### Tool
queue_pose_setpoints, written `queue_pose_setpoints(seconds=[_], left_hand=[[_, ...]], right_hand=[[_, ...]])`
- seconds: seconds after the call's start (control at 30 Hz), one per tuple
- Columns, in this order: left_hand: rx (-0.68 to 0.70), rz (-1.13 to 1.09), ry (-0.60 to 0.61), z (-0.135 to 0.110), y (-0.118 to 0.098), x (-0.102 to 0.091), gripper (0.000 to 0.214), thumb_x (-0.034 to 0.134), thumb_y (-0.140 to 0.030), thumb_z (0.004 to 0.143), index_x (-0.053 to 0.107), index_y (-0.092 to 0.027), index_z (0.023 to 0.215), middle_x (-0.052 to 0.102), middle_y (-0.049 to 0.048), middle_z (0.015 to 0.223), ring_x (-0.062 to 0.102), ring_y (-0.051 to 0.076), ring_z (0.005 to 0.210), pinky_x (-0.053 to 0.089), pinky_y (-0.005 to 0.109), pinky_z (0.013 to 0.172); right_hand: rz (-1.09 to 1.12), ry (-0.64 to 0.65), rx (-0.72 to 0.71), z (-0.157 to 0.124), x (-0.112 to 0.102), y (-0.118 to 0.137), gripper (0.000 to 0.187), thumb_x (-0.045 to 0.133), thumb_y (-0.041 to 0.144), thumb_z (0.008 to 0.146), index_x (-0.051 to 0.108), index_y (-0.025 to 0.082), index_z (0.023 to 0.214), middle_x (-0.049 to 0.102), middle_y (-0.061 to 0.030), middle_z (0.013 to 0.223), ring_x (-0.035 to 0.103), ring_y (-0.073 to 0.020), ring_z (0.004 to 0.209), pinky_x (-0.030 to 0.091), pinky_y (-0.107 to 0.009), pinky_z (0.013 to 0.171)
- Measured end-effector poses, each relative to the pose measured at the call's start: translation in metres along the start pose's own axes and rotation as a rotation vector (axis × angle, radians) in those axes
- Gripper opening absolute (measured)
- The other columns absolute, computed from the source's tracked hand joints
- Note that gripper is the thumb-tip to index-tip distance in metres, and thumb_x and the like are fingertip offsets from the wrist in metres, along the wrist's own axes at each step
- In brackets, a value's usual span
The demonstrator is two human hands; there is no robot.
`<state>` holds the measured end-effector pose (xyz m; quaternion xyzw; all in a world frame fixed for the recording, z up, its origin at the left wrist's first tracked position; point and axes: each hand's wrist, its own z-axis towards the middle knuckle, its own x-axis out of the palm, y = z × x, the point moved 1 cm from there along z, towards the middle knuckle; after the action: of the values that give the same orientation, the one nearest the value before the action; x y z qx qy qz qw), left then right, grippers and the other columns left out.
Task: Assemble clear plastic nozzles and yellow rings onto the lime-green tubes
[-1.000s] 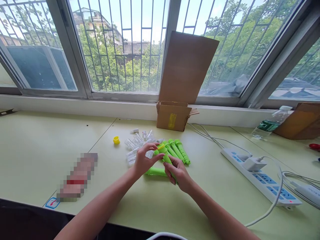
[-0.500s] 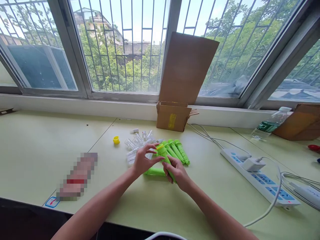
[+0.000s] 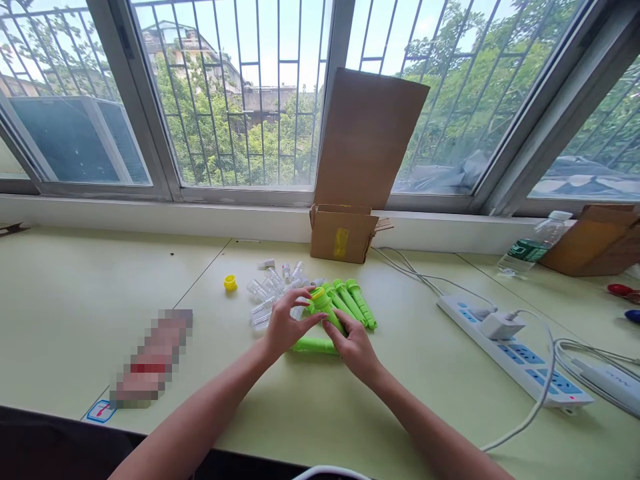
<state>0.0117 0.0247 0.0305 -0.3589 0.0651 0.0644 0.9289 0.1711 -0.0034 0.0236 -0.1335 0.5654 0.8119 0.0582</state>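
Observation:
In the head view, my right hand (image 3: 357, 347) is wrapped round the lower part of a green plastic flashlight-shaped tube (image 3: 329, 310), which is tilted with its wide end up and away from me. A yellow ring (image 3: 318, 293) sits on that wide end. The fingertips of my left hand (image 3: 286, 325) pinch the ring's rim, thumb below near the tube. Another green tube (image 3: 314, 345) lies crosswise beneath my hands. Just behind, several green tubes (image 3: 361, 303) lie side by side. Clear plastic cups (image 3: 259, 291) are heaped beyond my left hand, partly hidden by it.
A loose yellow ring (image 3: 230, 283) lies left of the clear cups. Farther back stands an open cardboard box (image 3: 343, 237). On the right are a power strip (image 3: 515, 357) with cables and a water bottle (image 3: 535, 245). A blurred-out patch (image 3: 155, 360) covers something at left.
The view has shifted slightly. My right hand has moved up a little along the green tube, whose lower end is now hidden. My left fingers stay at the yellow ring.

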Motion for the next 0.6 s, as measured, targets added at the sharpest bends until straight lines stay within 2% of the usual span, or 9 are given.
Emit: queue_pose_setpoints(seconds=[0.2,0.6], left_hand=[[0.035,0.014,-0.002,0.0007,0.0021,-0.0011,0.033,0.077,-0.032,0.071,0.057,-0.018,0.094,0.069,0.0091,0.109,0.070,0.019,0.089,0.064,0.038,0.075],[0.036,0.008,-0.010,0.0020,0.0014,-0.0010,0.033,0.078,-0.031,0.070,0.057,-0.018,0.092,0.069,0.0088,0.107,0.070,0.020,0.090,0.064,0.038,0.075]], right_hand=[[0.154,0.065,0.149,-0.0026,0.0030,-0.0031,0.034,0.059,0.051,0.084,0.046,0.023,0.069,0.038,0.0068,0.046,0.031,-0.0095,0.038,0.024,-0.025,0.037],[0.279,0.123,0.212,-0.0042,0.0041,-0.0007,0.036,0.059,0.052,0.084,0.044,0.023,0.068,0.041,0.0082,0.044,0.030,-0.0071,0.032,0.022,-0.023,0.033]])
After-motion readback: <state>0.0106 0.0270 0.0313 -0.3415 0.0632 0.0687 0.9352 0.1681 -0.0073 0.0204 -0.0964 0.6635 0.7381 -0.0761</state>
